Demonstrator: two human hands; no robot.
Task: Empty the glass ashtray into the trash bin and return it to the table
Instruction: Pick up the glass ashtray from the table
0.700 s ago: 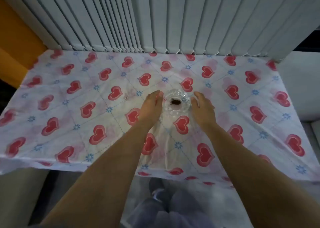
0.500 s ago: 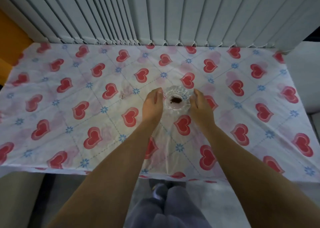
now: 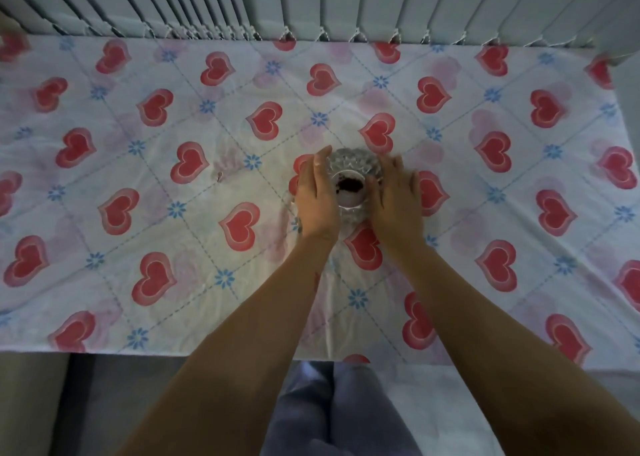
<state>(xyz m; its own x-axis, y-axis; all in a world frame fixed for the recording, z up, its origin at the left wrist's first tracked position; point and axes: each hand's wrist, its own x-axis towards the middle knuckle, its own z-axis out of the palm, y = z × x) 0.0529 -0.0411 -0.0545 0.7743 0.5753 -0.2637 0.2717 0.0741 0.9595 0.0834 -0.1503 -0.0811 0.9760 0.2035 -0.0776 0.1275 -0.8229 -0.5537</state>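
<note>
A round cut-glass ashtray (image 3: 353,165) with dark ash in its centre sits in the middle of the table (image 3: 173,234), which is covered by a white cloth with red hearts. My left hand (image 3: 317,196) presses against the ashtray's left side, fingers together and pointing away from me. My right hand (image 3: 394,196) cups its right side the same way. Both hands touch the glass and hide its side walls. The ashtray rests on the cloth. No trash bin is in view.
White vertical blinds (image 3: 311,2) hang along the table's far edge. My legs in grey trousers (image 3: 332,407) stand at the table's near edge. A pale surface (image 3: 628,81) adjoins the table's right end.
Both hands have closed in from either side and now clasp the ashtray. The camera has tilted further down over the table.
</note>
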